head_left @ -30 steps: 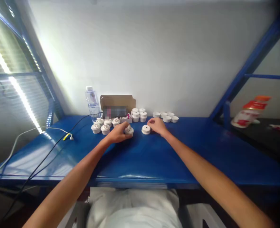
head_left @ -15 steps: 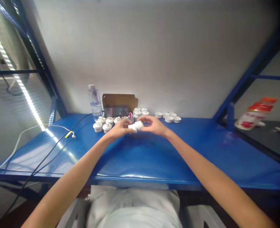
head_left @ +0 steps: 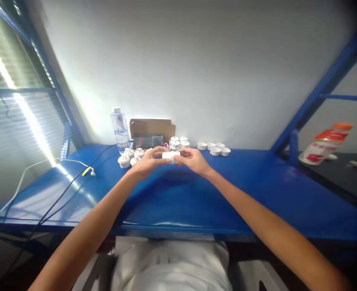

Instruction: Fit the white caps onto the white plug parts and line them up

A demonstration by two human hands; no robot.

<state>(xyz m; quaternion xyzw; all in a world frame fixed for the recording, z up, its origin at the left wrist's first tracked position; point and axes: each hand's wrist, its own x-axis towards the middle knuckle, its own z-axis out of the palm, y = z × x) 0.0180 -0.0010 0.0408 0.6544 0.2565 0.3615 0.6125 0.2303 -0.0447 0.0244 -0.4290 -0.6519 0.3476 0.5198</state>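
My left hand (head_left: 150,161) is closed on a white round plastic part (head_left: 166,155), gripping it from the left. My right hand (head_left: 195,160) pinches a second white round part (head_left: 176,157) from the right. Both parts are held sideways above the blue table, lined up end to end and touching. Fingers cover much of them. Left of my left hand stand several white round pieces (head_left: 124,162) with knobbly tops. Behind my hands are stacked white round pieces (head_left: 175,144). Farther right sit several shallow white cups (head_left: 215,151).
A clear water bottle (head_left: 120,129) and an opened cardboard box (head_left: 152,126) stand at the back of the blue table (head_left: 196,202). Cables (head_left: 60,194) cross its left side. An orange-capped bottle (head_left: 326,143) is at the far right, beyond the blue frame (head_left: 314,95).
The two white parts were tilted against each other and are now in a straight line, pressed together. Both hands stay in nearly the same place.
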